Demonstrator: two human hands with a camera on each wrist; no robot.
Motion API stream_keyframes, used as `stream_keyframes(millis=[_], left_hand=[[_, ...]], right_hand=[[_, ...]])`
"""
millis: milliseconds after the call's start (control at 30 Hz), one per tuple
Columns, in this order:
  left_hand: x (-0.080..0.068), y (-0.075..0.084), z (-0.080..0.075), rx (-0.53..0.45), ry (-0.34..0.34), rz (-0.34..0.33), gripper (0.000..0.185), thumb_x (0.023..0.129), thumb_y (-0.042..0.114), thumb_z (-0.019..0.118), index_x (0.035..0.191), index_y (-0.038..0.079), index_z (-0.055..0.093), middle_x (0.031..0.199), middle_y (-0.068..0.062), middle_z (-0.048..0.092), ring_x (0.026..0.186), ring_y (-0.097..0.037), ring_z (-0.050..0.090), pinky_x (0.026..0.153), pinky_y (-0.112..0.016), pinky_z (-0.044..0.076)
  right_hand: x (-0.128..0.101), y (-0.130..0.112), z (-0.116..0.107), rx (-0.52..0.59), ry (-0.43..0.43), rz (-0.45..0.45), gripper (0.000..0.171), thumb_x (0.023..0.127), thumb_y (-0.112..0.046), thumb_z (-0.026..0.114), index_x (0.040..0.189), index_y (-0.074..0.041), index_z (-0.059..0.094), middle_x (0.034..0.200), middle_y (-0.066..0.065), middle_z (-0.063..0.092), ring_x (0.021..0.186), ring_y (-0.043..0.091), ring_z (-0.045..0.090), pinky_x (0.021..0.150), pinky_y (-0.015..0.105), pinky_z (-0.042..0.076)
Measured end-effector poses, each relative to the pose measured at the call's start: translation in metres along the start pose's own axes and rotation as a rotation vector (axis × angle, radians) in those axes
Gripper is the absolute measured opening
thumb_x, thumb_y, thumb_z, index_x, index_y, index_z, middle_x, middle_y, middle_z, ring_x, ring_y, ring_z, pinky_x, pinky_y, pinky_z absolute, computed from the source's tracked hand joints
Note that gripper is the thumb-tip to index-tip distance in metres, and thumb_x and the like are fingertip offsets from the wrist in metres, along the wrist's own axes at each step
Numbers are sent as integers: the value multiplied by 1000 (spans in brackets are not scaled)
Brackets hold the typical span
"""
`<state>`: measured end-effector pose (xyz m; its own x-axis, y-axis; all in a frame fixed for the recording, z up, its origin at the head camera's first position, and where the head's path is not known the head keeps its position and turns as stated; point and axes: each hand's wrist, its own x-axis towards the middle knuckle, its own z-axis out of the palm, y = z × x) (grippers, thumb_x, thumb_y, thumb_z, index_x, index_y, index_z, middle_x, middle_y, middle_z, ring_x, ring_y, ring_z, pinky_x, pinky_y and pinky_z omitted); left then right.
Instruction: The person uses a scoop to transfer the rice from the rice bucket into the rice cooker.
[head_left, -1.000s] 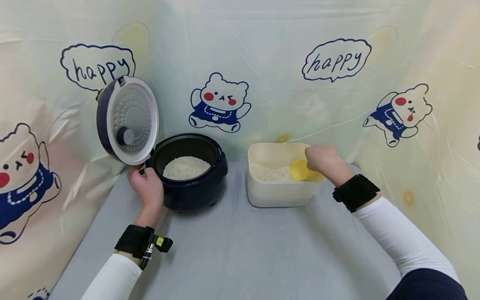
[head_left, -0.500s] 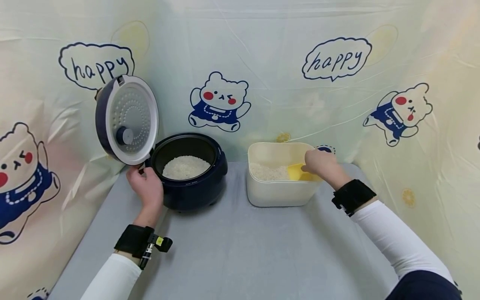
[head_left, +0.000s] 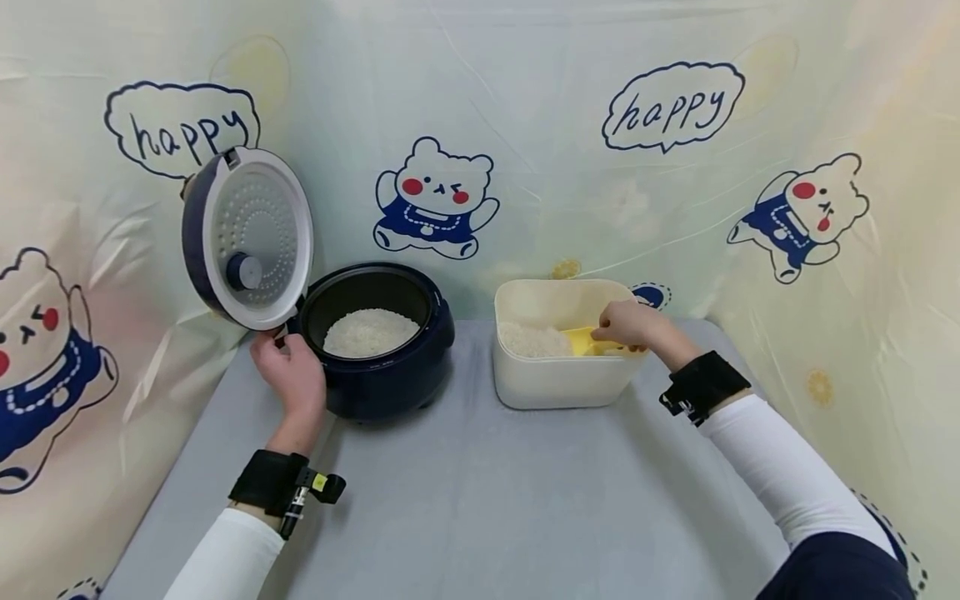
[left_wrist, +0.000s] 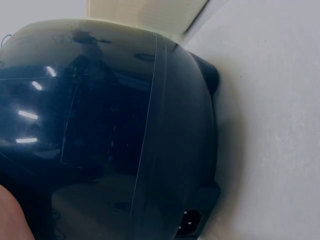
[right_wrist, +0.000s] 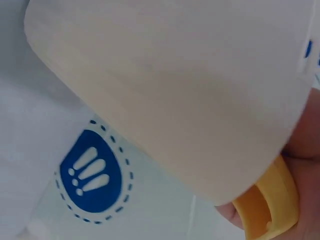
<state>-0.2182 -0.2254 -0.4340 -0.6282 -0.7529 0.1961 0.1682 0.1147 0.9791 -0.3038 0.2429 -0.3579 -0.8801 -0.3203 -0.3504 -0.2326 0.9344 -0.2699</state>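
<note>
A dark blue rice cooker [head_left: 390,387] stands left of centre, its lid [head_left: 258,242] swung up to the left. White rice [head_left: 371,333] lies inside its dark pot. My left hand [head_left: 292,375] grips the lid low down by the hinge; its fingertips are partly hidden, and only a sliver of the hand [left_wrist: 11,215] shows in the left wrist view. To the right, a cream bin [head_left: 566,383] holds more rice [head_left: 532,340]. Over its right end my right hand [head_left: 630,325] grips a yellow scoop [head_left: 581,340] by its handle; the scoop's bowl is inside the bin, against the rice.
Grey cloth covers the table [head_left: 465,483], with a gap between cooker and bin. A printed curtain [head_left: 555,183] hangs close behind both. At the cooker's rear, a power socket [left_wrist: 189,223] shows in the left wrist view.
The right hand has shifted slightly left and tipped over, tilting the scoop down into the rice toward the middle of the bin. The left hand and lid stay in place; the head view shifts a little.
</note>
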Motion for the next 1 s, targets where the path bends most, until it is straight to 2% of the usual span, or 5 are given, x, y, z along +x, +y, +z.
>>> stream_keyframes(millis=[200, 433, 667, 867, 1000], left_hand=[[1, 2, -1, 12, 17, 7, 41, 104, 9, 38, 139, -3, 56, 139, -9, 45, 117, -14, 40, 101, -22, 31], [3, 4, -1, 17, 30, 40, 38, 103, 8, 39, 134, -5, 57, 135, -8, 47, 118, -14, 42, 102, -24, 32], [6, 8, -2, 17, 39, 38, 39, 102, 6, 40, 135, -6, 57, 137, -10, 46, 120, -15, 43, 104, -24, 33], [4, 6, -1, 38, 44, 45, 38, 102, 5, 41, 133, -8, 58, 134, -12, 48, 118, -16, 43, 104, -27, 34], [1, 2, 0, 52, 28, 32, 39, 102, 6, 41, 135, -8, 58, 137, -14, 47, 118, -17, 43, 103, -29, 34]], right_hand=[[10, 5, 1, 56, -73, -11, 30, 105, -32, 60, 105, -3, 70, 73, 3, 48, 57, 17, 48, 54, 30, 42], [13, 2, 3, 59, -48, -16, 35, 103, -36, 65, 101, -2, 70, 68, -1, 41, 56, 16, 46, 55, 29, 39], [16, -6, 0, 69, -82, 1, 45, 98, -33, 73, 123, 3, 66, 80, 5, 49, 63, 18, 48, 59, 29, 41], [21, -2, 10, 112, -84, -69, 29, 100, -31, 69, 95, -3, 72, 69, -1, 42, 60, 14, 45, 60, 28, 36], [22, 7, 18, 147, -96, -72, 30, 100, -32, 69, 86, -6, 73, 66, -4, 42, 63, 14, 47, 62, 27, 36]])
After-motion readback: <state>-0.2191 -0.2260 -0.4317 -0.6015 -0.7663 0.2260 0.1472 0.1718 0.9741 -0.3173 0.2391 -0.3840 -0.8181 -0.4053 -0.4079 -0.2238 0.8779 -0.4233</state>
